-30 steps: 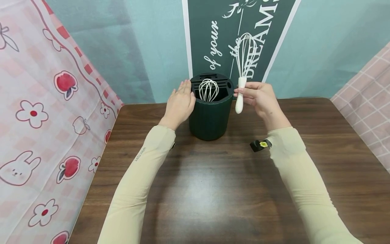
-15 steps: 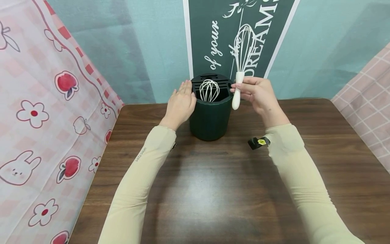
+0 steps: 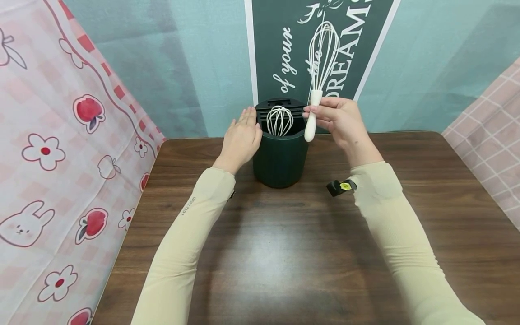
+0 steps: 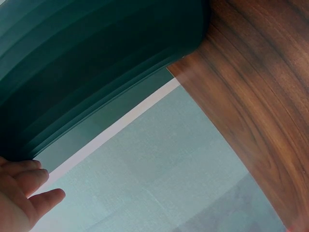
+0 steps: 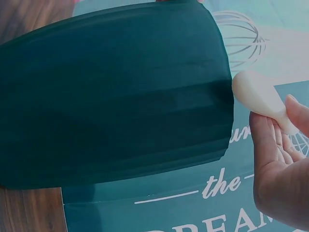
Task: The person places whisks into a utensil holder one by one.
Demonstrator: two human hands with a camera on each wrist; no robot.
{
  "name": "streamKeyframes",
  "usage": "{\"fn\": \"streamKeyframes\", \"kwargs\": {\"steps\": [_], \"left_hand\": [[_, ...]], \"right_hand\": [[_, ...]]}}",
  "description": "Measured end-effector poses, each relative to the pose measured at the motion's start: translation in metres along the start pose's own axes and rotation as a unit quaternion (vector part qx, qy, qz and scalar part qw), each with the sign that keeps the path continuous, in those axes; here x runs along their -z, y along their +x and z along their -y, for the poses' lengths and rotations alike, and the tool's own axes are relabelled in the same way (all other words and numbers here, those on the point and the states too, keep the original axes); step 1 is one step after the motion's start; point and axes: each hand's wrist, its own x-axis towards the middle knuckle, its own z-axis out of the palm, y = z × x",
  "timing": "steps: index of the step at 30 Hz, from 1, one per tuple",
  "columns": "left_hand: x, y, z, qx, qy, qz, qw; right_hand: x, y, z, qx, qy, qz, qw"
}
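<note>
A dark green utensil holder [image 3: 280,160] with a slotted top stands near the table's back edge. Inside it, a white whisk [image 3: 279,121] pokes its wire head above the rim. My left hand [image 3: 240,140] rests on the holder's left side with straight fingers; its fingertips [image 4: 31,164] show by the holder in the left wrist view. My right hand [image 3: 339,122] pinches the handle of a second white whisk [image 3: 314,101], wires up. In the right wrist view, that whisk's handle end [image 5: 256,94] is close to the holder's rim; whether they touch I cannot tell.
The brown wooden table [image 3: 280,253] spreads in front of the holder. Behind it hangs a blue-green cloth [image 3: 191,67] with a lettered dark panel. A pink patterned curtain [image 3: 69,158] borders the left, and a pink grid cloth [image 3: 491,140] the right.
My right hand has moved left and up with the whisk, bringing its handle from beside the holder to the rim's right edge. The left hand and the holder stay nearly still.
</note>
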Motion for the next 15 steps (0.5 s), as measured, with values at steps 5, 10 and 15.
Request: {"fn": "streamKeyframes", "kwargs": {"steps": [5, 10, 15], "left_hand": [[0.0002, 0.0001, 0.0002, 0.000, 0.002, 0.003, 1.0000], [-0.0007, -0.0001, 0.0003, -0.003, 0.004, 0.004, 1.0000], [-0.0016, -0.0006, 0.0008, -0.006, 0.003, -0.001, 1.0000]], "right_hand": [[-0.0033, 0.0005, 0.0009, -0.003, -0.009, -0.003, 1.000], [-0.0070, 0.0008, 0.0006, 0.006, -0.010, -0.003, 1.000], [-0.0105, 0.0014, -0.0003, 0.032, -0.001, 0.010, 0.999]]}}
